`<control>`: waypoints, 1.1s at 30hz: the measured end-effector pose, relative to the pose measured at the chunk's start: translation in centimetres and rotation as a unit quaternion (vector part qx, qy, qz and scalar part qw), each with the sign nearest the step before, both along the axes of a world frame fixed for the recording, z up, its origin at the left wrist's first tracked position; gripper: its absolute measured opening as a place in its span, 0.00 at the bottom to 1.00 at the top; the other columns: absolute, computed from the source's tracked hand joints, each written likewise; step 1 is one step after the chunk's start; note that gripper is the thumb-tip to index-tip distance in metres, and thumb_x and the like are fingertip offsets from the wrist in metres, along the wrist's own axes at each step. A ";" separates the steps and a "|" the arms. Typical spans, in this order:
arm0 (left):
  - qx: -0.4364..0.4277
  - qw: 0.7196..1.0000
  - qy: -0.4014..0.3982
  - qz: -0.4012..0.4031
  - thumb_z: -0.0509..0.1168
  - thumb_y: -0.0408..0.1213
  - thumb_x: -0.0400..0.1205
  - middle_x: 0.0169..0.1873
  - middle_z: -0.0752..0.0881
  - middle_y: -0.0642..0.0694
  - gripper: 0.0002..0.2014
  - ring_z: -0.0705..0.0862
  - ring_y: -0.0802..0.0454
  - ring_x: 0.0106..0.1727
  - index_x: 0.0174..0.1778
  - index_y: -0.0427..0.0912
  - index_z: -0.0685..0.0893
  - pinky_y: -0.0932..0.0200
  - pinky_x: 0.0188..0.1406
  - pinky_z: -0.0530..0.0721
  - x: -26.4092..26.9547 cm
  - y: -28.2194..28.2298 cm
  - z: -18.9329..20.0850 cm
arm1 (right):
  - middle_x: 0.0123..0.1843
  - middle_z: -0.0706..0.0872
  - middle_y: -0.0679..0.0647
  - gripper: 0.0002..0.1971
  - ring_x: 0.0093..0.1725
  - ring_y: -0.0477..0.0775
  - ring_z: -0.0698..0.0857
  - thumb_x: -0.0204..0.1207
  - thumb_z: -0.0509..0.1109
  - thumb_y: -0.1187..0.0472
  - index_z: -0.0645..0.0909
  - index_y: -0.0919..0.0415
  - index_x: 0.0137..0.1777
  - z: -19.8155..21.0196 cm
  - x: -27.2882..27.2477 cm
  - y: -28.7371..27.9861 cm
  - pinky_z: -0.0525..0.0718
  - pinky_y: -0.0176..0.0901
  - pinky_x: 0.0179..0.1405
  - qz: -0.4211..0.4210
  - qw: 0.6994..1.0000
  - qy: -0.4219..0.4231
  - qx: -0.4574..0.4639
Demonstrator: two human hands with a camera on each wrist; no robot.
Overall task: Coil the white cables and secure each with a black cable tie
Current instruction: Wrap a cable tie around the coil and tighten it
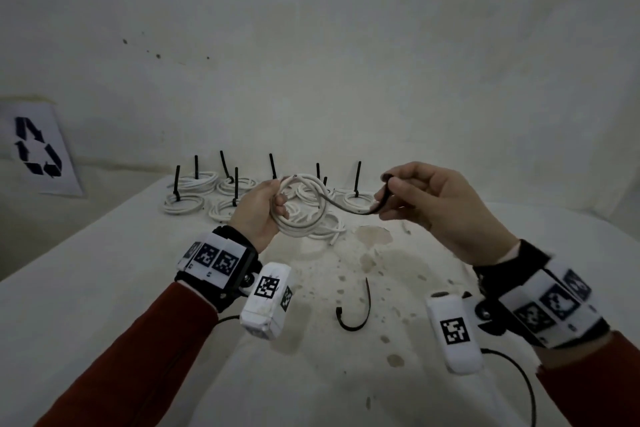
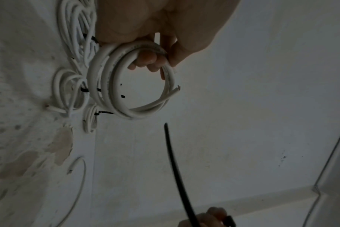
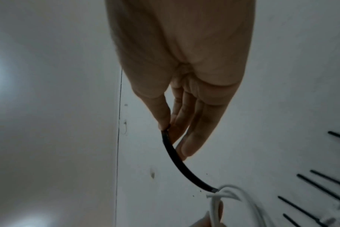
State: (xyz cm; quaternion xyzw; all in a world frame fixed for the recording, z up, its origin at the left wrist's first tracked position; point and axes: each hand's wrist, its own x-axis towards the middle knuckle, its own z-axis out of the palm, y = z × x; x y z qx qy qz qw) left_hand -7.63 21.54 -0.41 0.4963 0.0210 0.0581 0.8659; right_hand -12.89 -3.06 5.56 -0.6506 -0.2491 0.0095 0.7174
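While the left hand (image 1: 258,210) grips a coiled white cable (image 1: 304,206) above the table (image 1: 104,288), the right hand (image 1: 436,208) pinches a black cable tie (image 1: 349,210). Its tip seems to reach the coil, though blur hides any contact. Tied coils (image 1: 183,203) lie behind.

Both hands raised, left (image 1: 259,211) gripping, right (image 1: 436,204) pinching
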 end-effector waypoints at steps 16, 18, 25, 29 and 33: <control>0.081 0.995 -0.033 -0.040 0.53 0.35 0.80 0.17 0.63 0.49 0.18 0.60 0.54 0.19 0.29 0.38 0.83 0.58 0.28 0.66 -1.8 -4.7 3.4 | 0.52 0.81 0.53 0.11 0.50 0.52 0.84 0.75 0.72 0.69 0.83 0.49 0.46 -2.3 3.1 3.2 0.86 0.45 0.49 -0.201 0.946 -0.246 -0.060; 0.087 0.995 -0.027 -0.049 0.52 0.36 0.80 0.17 0.62 0.50 0.12 0.60 0.54 0.19 0.41 0.34 0.79 0.59 0.26 0.68 -1.9 -4.9 3.2 | 0.54 0.83 0.56 0.10 0.53 0.54 0.85 0.76 0.70 0.69 0.82 0.52 0.49 -2.5 3.3 3.1 0.86 0.53 0.55 -0.179 0.955 -0.230 -0.047; 0.163 0.985 -0.056 -0.022 0.58 0.45 0.85 0.20 0.59 0.52 0.17 0.58 0.56 0.20 0.31 0.43 0.77 0.58 0.28 0.67 -1.9 -6.1 2.9 | 0.59 0.85 0.49 0.08 0.46 0.61 0.90 0.81 0.65 0.70 0.79 0.55 0.49 -1.9 3.9 2.4 0.84 0.60 0.56 -0.119 0.982 -0.136 -0.047; 0.267 0.957 -0.114 0.004 0.68 0.60 0.71 0.20 0.62 0.52 0.20 0.63 0.54 0.23 0.25 0.47 0.88 0.60 0.25 0.69 -2.3 -7.0 3.0 | 0.45 0.87 0.41 0.06 0.39 0.58 0.85 0.81 0.65 0.70 0.79 0.59 0.47 -1.3 4.3 1.9 0.82 0.57 0.50 -0.092 0.993 -0.072 -0.024; 0.300 0.942 -0.150 0.023 0.74 0.59 0.63 0.21 0.69 0.49 0.28 0.68 0.53 0.24 0.34 0.33 0.87 0.58 0.25 0.69 -1.7 -7.8 2.8 | 0.37 0.87 0.43 0.04 0.40 0.61 0.81 0.82 0.65 0.69 0.78 0.60 0.48 -1.0 4.8 1.4 0.78 0.58 0.48 -0.085 0.995 -0.050 -0.009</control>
